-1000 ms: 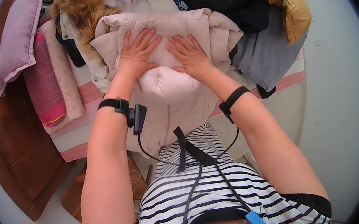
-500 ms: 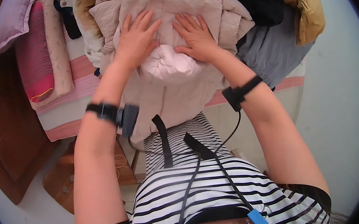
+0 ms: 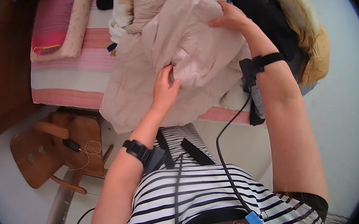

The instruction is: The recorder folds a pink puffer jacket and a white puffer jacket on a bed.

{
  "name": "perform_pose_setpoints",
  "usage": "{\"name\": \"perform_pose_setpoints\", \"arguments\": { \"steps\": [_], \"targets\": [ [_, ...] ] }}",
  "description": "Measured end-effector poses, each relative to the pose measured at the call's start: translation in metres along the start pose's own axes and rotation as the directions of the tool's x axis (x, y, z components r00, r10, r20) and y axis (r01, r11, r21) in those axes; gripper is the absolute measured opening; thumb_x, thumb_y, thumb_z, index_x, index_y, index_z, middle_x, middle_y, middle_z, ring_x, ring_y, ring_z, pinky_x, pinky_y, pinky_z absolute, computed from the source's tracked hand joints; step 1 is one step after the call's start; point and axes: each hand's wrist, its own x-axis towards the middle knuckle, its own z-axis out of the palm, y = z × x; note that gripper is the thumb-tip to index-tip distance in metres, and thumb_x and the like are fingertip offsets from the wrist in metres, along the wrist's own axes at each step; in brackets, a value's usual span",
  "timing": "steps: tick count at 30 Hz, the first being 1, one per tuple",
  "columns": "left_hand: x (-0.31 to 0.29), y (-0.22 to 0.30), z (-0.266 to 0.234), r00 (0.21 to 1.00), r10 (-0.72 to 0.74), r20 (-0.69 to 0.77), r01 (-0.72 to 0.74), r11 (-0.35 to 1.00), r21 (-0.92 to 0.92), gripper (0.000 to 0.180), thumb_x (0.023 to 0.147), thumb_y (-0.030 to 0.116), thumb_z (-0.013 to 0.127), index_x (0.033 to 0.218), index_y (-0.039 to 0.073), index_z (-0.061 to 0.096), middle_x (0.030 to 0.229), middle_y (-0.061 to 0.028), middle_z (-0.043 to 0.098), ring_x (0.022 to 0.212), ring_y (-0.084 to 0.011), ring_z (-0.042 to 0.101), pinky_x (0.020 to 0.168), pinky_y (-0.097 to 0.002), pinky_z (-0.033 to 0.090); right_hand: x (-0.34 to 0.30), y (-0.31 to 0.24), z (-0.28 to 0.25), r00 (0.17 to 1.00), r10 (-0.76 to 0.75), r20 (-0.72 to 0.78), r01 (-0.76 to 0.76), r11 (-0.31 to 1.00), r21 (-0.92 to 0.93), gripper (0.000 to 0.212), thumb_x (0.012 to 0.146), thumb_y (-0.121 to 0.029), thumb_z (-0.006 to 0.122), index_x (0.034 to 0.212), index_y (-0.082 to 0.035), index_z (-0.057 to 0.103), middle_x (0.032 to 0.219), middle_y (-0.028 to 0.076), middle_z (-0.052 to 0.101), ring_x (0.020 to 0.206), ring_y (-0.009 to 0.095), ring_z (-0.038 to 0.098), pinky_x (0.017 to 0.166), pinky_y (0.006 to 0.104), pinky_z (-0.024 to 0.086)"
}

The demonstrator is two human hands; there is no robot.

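Observation:
A pale pink padded jacket [image 3: 198, 43] lies bunched and partly folded on the bed, its lower part spread over the front edge. My right hand [image 3: 233, 17] holds its upper right edge, thumb on top and the other fingers partly hidden by the fabric. Lower down on the left, my left hand [image 3: 166, 89] touches a fold with its fingertips. Its thumb stands apart from the curled fingers, leaving a gap between them.
Right of the jacket lie a black garment [image 3: 261, 12] and a mustard coat [image 3: 317, 54] with fur trim. Pink pillows [image 3: 52, 22] rest at the far left on the striped bed [image 3: 69, 76]. A wooden chair [image 3: 42, 149] with a cable stands below the bed's left side.
Both hands lay flat on the folded jacket before. My left hand has come nearer and my right has gone right to the edge. The jacket has shifted and its folds have changed.

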Motion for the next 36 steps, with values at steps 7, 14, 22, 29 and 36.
{"name": "perform_pose_setpoints", "arguments": {
  "steps": [7,14,22,29,36],
  "targets": [
    [0.024,-0.038,0.027,0.995,-0.085,-0.055,0.073,0.978,-0.195,0.059,0.073,0.012,0.066,0.126,-0.002,0.044,0.123,-0.0232,0.050,0.115,-0.0342,0.050,0.098,-0.0365,0.039,-0.022,-0.016,-0.025,0.982,0.054,0.181,-0.059,0.998,0.022,0.044,0.064,-0.018,0.075,0.101,0.002,0.062,0.082,0.009,0.066,0.074,0.018,0.063,0.070,0.0311,0.050],
    [0.023,-0.019,0.038,0.992,-0.108,-0.066,0.081,0.939,-0.334,0.070,0.071,0.005,0.067,0.134,0.000,0.037,0.134,-0.0206,0.042,0.127,-0.0302,0.039,0.106,-0.0353,0.030,-0.122,-0.086,-0.063,0.993,-0.046,0.106,0.006,0.935,0.353,0.035,0.064,-0.005,0.072,0.098,0.003,0.064,0.082,0.005,0.066,0.074,0.012,0.059,0.071,0.0284,0.048],
    [0.109,0.107,0.062,0.948,0.235,-0.213,-0.302,0.873,-0.383,0.080,0.071,0.008,0.067,0.140,-0.001,0.027,0.143,-0.0209,0.030,0.135,-0.0328,0.026,0.111,-0.0375,0.020,-0.171,-0.108,-0.158,0.939,-0.079,-0.334,0.183,0.939,0.292,0.042,0.063,0.001,0.072,0.104,0.002,0.064,0.093,0.009,0.068,0.085,0.015,0.063,0.079,0.0297,0.048],
    [0.191,0.106,0.094,0.993,0.117,-0.003,-0.103,0.858,-0.503,0.090,0.066,0.013,0.068,0.143,0.002,0.022,0.145,-0.0242,0.028,0.136,-0.0354,0.024,0.112,-0.0351,0.023,-0.128,-0.071,-0.149,0.843,-0.310,-0.440,0.172,0.929,-0.327,0.041,0.071,-0.013,0.070,0.109,-0.003,0.060,0.089,0.016,0.066,0.083,0.034,0.063,0.077,0.0400,0.049],
    [0.229,0.073,0.089,0.991,0.097,0.095,-0.070,0.963,-0.260,0.098,0.064,0.020,0.073,0.143,0.001,0.018,0.142,-0.0227,0.034,0.133,-0.0356,0.030,0.109,-0.0347,0.029,-0.087,-0.034,-0.126,0.757,-0.340,-0.558,0.042,0.878,-0.477,0.035,0.074,-0.010,0.065,0.109,-0.010,0.061,0.106,0.012,0.058,0.103,0.033,0.054,0.086,0.0419,0.043]
  ]
}}
